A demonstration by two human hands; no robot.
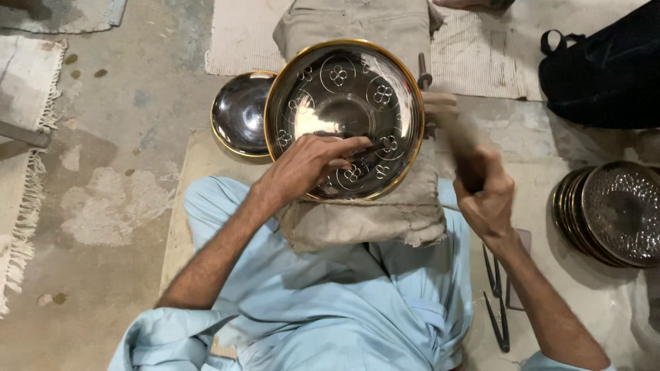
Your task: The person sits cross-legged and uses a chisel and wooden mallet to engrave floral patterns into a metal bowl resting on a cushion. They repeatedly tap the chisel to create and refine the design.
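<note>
left hand (309, 161) on engraved metal bowl (344, 117), right hand (485, 189) gripping blurred mallet (450, 127)

No packages, labels or signs were in view. One possible screen: flat dark rectangular slab, perhaps phone (517, 271), lay on floor at right, just beside metal dividers, partly hidden under right forearm; face dark, nothing lit on it; too little showed to tell kind for certain.
</note>
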